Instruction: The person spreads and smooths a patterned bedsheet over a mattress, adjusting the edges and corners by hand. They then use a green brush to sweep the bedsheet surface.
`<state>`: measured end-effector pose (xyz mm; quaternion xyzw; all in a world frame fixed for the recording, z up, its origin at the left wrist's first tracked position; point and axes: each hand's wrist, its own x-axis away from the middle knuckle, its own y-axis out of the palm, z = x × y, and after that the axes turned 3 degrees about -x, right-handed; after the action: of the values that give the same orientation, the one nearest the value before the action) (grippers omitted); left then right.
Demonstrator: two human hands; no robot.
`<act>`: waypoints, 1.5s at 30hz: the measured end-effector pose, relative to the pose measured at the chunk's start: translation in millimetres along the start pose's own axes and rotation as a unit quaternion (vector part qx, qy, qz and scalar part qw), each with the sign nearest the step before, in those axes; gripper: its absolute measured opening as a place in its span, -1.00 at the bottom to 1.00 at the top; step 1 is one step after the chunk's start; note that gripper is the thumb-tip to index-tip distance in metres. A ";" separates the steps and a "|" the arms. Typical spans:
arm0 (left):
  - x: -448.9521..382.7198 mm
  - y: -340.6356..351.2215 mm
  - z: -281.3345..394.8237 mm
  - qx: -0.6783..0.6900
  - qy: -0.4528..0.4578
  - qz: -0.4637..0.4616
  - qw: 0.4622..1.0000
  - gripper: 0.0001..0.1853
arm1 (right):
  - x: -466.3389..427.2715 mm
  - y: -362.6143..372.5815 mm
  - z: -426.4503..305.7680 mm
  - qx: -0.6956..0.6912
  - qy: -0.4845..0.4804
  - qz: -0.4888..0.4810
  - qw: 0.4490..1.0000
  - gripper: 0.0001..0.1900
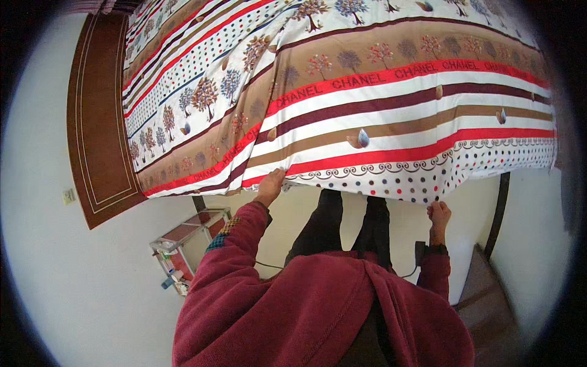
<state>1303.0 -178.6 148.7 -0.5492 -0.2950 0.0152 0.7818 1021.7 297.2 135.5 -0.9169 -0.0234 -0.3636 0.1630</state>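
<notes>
A patterned bedsheet (362,91) with stripes, dots and small trees spreads over the bed before me. My left hand (272,184) pinches its near edge, close to the red stripe. Further right, my right hand (439,214) grips the dotted hem, drawing it down into a point. Between the two hands the hem sags a little over my dark trouser legs (321,225). A diagonal fold runs through the cloth, from above my left hand toward the far side. The mattress underneath is hidden.
A brown headboard-like panel (103,124) with pale border lines stands along the bed's left end. Below it is a small metal-framed glass cabinet (190,234) holding small items. A dark bed leg (497,215) shows at right, near a brown surface (486,312).
</notes>
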 end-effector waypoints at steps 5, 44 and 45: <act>12.7 5.1 10.5 0.034 0.092 -0.043 0.994 -0.78 | 42.8 -42.1 -22.4 -0.062 -0.039 0.051 0.996 -0.77; 21.8 101.1 74.6 0.145 0.130 -0.287 0.938 -0.83 | 4.3 -246.9 166.6 0.528 0.088 0.060 0.843 -0.63; 22.6 104.3 75.7 0.142 0.126 -0.285 0.940 -0.83 | -2.2 -255.2 174.4 0.593 0.054 0.061 0.801 -0.64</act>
<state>1316.8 -65.1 85.2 -0.3232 -0.3330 -0.2356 0.8539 1093.8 593.8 86.9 -0.6200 -0.1694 -0.3167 0.6976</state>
